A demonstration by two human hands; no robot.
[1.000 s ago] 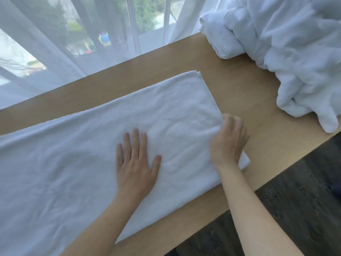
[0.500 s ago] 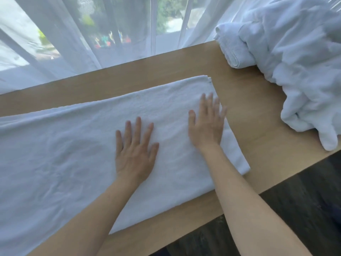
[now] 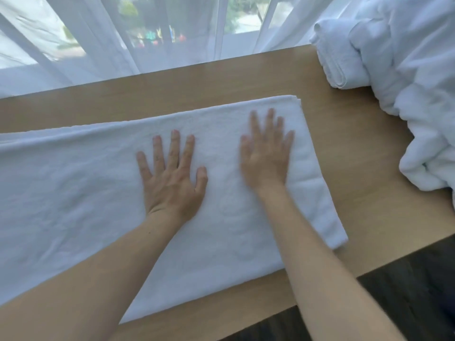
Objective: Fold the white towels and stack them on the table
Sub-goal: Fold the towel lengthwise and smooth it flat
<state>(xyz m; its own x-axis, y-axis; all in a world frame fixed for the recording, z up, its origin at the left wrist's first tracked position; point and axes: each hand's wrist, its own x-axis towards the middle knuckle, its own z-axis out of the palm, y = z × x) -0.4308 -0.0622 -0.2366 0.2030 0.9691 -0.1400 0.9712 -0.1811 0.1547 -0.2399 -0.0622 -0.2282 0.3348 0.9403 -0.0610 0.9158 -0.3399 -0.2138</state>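
Towel [image 3: 86, 205]: white, folded lengthwise into a long strip, lying flat on the table [image 3: 364, 173]. It runs off the left edge of view; its right end is a squared fold, well short of the table's right side.

Left hand [image 3: 172, 175]: flat on the towel near mid-strip, palm down, fingers straight and spread, gripping nothing.

Right hand [image 3: 267, 156]: also flat on the towel, just beside the left, closer to the folded right end. Fingers straight, slightly fanned, blurred. No grip on the cloth; it presses only.

Both forearms come in from the bottom of view, bare, angled toward the window.

Far right corner of table: rolled towel [image 3: 332, 62], touching a heap of loose towels [image 3: 406, 77] that hangs past the table's right edge.

Behind table: sheer curtain [image 3: 110, 40]. Dark floor [image 3: 406, 279] at lower right.
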